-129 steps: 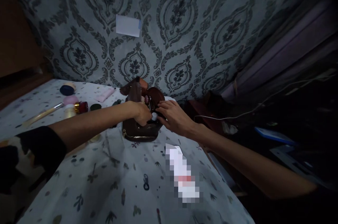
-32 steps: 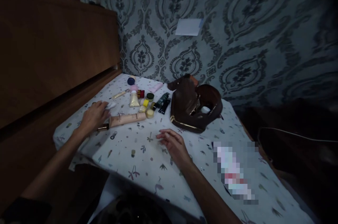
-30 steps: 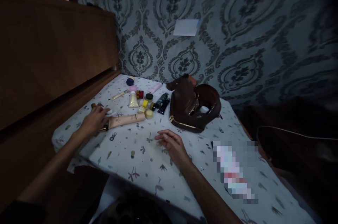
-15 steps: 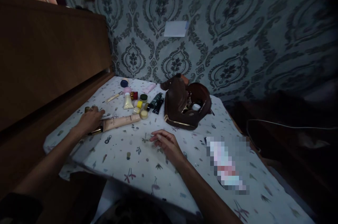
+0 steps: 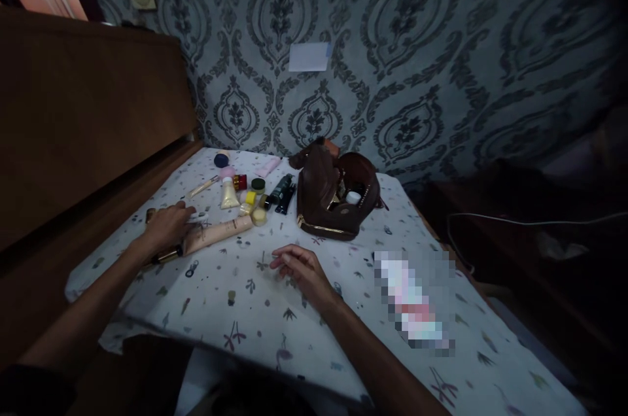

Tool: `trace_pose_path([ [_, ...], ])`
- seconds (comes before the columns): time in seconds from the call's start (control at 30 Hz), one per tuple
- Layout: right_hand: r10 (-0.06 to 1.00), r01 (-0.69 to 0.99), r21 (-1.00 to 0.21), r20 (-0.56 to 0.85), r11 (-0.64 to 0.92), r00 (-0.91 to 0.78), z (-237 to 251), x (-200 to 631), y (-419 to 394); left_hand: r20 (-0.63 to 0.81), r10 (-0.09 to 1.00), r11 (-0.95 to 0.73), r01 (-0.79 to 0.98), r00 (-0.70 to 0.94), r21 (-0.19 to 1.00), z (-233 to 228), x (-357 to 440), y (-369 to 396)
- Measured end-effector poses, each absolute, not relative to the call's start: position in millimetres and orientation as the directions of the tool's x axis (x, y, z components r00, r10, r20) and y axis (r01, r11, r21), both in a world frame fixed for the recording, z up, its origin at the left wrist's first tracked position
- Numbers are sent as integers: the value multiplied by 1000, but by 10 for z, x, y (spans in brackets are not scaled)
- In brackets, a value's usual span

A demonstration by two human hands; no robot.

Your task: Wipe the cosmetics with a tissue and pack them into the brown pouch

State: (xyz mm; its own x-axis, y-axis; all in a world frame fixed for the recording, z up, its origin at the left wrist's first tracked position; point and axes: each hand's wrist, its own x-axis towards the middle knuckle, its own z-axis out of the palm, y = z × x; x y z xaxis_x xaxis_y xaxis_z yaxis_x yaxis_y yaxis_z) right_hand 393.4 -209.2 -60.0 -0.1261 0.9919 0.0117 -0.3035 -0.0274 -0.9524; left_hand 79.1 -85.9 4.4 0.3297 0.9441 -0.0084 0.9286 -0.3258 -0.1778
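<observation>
My left hand (image 5: 169, 226) is lowered at the left of the table, back up, fingers bent together. A whitish thing (image 5: 199, 217) shows by its fingertips, too unclear to name. Just beside this hand lie a large beige squeeze tube (image 5: 220, 233), a dark gold-banded cosmetic stick (image 5: 169, 255) and a small gold-coloured cap (image 5: 150, 214). My right hand (image 5: 299, 269) hovers near the middle, fingers loosely bent and a little apart, with nothing seen in them. Beyond it stands a dark brown zip bag (image 5: 324, 207), unzipped, with a white-lidded item (image 5: 352, 197) inside.
Small cosmetics lie behind the beige tube: a cream tube (image 5: 229, 195), dark tubes (image 5: 281, 189), a green-lidded jar (image 5: 258, 185), a pink tube (image 5: 268, 167) and a brush (image 5: 203, 186). A pixelated object (image 5: 415, 305) lies at right. A wooden cabinet (image 5: 93, 121) borders the left.
The camera view has turned slightly right, so everything sits further left. Both hands stay nearly in place over the table; the bag and cosmetics have not visibly moved.
</observation>
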Motion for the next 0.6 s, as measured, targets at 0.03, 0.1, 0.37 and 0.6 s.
trace_pose_path([
  [0.03,992,-306,-952,10,-29,-124,-602,3935,-2092,0,943,-328,930,332,-166,66,821,-821],
  [0.1,993,-306,-951,5,-32,-121,-609,3938,-2090,45,939,-334,934,341,-128,134,910,-730],
  [0.37,992,-334,-941,-10,-51,-124,-570,3948,-2091,280,821,-543,833,499,106,439,1822,38],
  [0.6,989,-404,-909,-57,-107,-136,-565,3992,-2100,209,834,-538,837,511,100,201,2678,891],
])
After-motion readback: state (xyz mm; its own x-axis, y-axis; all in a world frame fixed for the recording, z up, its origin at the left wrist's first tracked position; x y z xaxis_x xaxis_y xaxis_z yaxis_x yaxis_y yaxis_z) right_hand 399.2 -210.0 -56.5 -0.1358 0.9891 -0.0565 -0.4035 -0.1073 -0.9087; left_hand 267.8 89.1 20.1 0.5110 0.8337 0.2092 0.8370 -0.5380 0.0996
